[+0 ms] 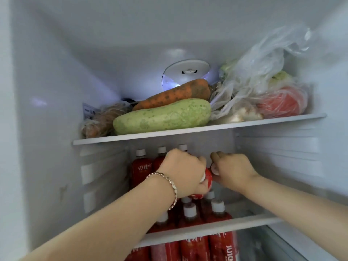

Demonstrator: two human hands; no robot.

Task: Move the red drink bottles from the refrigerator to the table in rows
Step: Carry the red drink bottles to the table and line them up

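left hand point(183, 171) fingers grip a tilted red bottle point(208, 178); right hand point(233, 170) fingers pinch a white cap point(213, 168) just beside them.

We find open room along the right of the middle shelf point(254, 221); red bottles point(189, 219) crowd its left and front, and the upper shelf point(188, 131) caps headroom.

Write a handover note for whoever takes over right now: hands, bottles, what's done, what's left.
Left hand grips a tilted red bottle inside the refrigerator.
Right hand: fingers curled round its white cap.
Back row of bottles stands behind the hands, front bottles nearer; lower bottles show below the shelf edge.
Done: cannot tell, table out of view.
Left: take this bottle out, then the rest, to the table in rows.
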